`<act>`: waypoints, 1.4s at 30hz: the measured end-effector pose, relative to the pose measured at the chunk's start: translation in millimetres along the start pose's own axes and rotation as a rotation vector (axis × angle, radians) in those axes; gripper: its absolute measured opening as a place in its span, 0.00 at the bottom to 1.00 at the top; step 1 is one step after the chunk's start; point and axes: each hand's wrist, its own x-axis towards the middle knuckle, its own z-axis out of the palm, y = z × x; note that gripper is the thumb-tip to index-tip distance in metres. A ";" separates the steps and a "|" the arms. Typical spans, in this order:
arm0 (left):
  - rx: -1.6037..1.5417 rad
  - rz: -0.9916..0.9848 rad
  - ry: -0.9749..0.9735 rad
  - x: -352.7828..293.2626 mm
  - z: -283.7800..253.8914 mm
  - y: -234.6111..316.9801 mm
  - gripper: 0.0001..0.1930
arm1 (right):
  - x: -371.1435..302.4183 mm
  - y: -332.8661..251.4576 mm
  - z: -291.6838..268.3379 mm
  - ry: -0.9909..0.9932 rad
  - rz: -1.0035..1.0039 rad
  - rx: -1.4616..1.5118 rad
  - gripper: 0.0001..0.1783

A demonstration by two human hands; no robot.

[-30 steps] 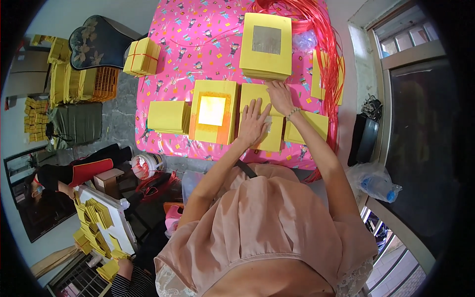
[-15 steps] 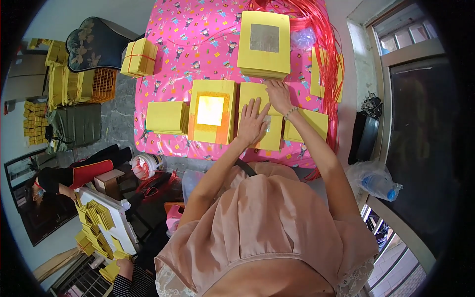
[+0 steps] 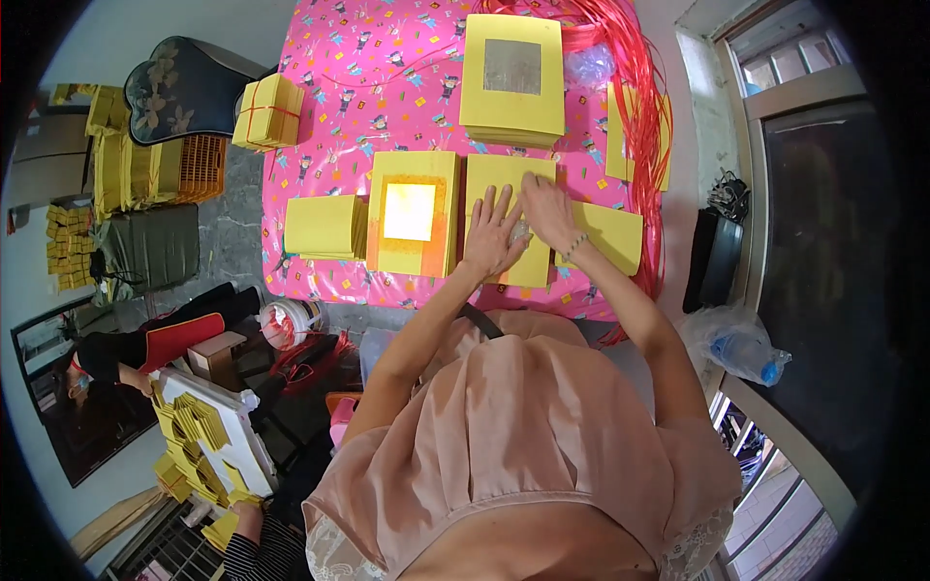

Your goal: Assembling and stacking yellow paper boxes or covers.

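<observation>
A stack of yellow paper (image 3: 499,172) lies on the table in front of me, with a silvery patch partly covered by my hands. My left hand (image 3: 492,237) rests flat on it, open, fingers spread. On the same paper, just right of the left fingertips, is my right hand (image 3: 548,211). Its fingers are bent and held together, and whatever lies under them is hidden. Left of my hands is a yellow stack with a bright square on an orange patch (image 3: 410,212). A folded yellow stack (image 3: 605,235) lies beneath and beside my right wrist.
A thick yellow stack (image 3: 511,107) with a grey square stands beyond my hands on the pink tablecloth (image 3: 387,107). Red plastic strands (image 3: 635,126) hang along the right edge. Left are a small yellow stack (image 3: 322,227) and a tied bundle (image 3: 268,112). A co-worker handles yellow paper, lower left.
My right hand has drawn slightly toward me from the paper's far edge, and its fingers are more bent. The fold line across the paper no longer shows. My left hand has barely moved.
</observation>
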 end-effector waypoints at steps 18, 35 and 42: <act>0.073 -0.072 -0.002 -9.3 -4.8 -10.2 0.48 | -16.9 30.0 45.4 -0.033 -0.141 -0.005 0.12; 0.059 -0.009 0.073 -2.6 -7.0 -17.9 0.35 | -15.7 41.4 38.6 0.298 -0.606 -0.389 0.08; 0.135 -0.018 0.180 3.6 -8.4 -18.1 0.31 | -11.1 45.2 35.2 0.348 -0.677 -0.353 0.04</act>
